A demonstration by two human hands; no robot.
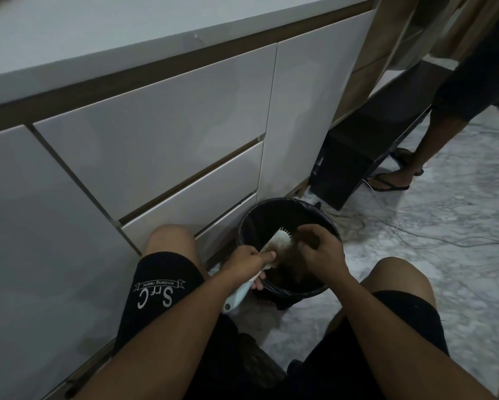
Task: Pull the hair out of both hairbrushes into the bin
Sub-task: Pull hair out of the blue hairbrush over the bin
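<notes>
Your left hand is closed around the neck of a pale hairbrush, thumb laid along the top and fingers curled underneath, so the bristled head tilts up and away from you over the open mouth of the bin. The brush's light blue handle pokes out below your palm, toward your left knee. Your right hand sits just beside the brush head, fingers bent and drawn together right at the bristles, also above the bin; whether any hair is pinched between them is too dark to tell. The bin is round and black with a dark liner, standing on the marble-patterned floor between your knees and close against the white drawers. Something brownish lies inside the bin near its closer wall, but the dim light leaves it unclear. You wear black shorts with white lettering on the left leg. Thin cables trail across the floor to the right of the bin. Farther right, another person's legs stand in sandals beside a dark low shelf.
</notes>
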